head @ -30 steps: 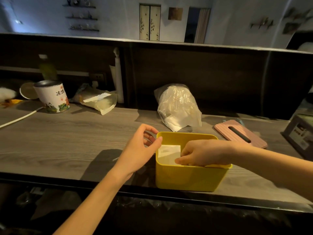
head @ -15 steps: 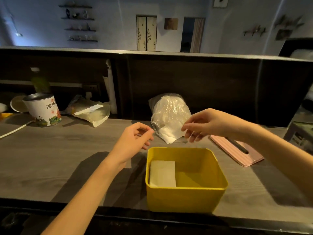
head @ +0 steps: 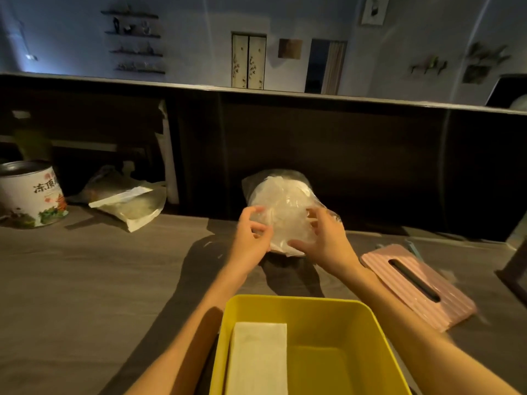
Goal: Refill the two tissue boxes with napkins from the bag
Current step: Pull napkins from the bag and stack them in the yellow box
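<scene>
A clear plastic bag of white napkins (head: pixel 281 206) stands on the wooden counter against the dark back panel. My left hand (head: pixel 252 238) grips its left side with curled fingers. My right hand (head: pixel 323 238) holds its right side, fingers curled on the plastic. An open yellow tissue box (head: pixel 368 332) sits at the near edge, below both hands. A stack of white napkins (head: pixel 258 357) lies in its left half; the right half is bare. A pink ribbed lid with a dark slot (head: pixel 413 283) lies flat to the right.
A printed tin can (head: pixel 30 195) stands at the far left. Beside it lies another plastic bag with a white slip (head: pixel 128 201). A dark box edge (head: pixel 513 269) shows at the right border. The counter (head: pixel 99 280) is backed by a tall dark panel.
Both hands left the yellow box and reached forward to the napkin bag, which they now hold. The view has tilted up and closer, so the box sits lower in frame.
</scene>
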`<action>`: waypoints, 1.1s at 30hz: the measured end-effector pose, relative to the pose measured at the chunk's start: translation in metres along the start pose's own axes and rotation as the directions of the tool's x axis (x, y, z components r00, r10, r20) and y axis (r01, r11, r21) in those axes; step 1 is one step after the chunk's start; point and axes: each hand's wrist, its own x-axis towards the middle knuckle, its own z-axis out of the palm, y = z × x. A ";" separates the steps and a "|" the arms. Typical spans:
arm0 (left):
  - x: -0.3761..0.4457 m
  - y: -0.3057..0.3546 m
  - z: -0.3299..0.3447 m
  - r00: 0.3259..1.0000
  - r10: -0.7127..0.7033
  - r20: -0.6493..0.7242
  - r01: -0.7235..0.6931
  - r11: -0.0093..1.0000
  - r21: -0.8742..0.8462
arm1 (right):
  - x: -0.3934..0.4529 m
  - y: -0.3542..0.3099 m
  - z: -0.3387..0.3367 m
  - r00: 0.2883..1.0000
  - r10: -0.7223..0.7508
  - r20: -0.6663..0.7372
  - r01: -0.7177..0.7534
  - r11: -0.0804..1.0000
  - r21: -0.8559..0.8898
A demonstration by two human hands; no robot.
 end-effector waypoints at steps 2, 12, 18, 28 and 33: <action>0.001 -0.002 -0.001 1.000 0.002 -0.017 -0.002 1.000 -0.006 | -0.003 0.001 0.009 0.998 0.005 -0.057 -0.002 0.999 0.040; 0.001 -0.003 -0.013 0.999 -0.002 -0.036 0.002 1.000 0.011 | -0.017 0.000 0.004 0.981 -0.157 -0.113 0.165 0.984 0.064; -0.002 -0.003 -0.012 1.000 0.012 -0.010 -0.012 0.999 0.042 | -0.026 0.001 -0.006 0.999 -0.016 -0.051 0.025 0.983 0.180; -0.005 -0.003 -0.011 0.999 0.004 0.038 -0.006 0.998 0.057 | -0.026 -0.005 -0.030 0.978 -0.036 -0.206 0.093 0.957 0.274; -0.007 -0.005 -0.011 0.997 0.000 0.081 -0.007 0.996 0.084 | -0.026 -0.008 -0.044 0.987 0.118 -0.110 -0.036 0.825 0.564</action>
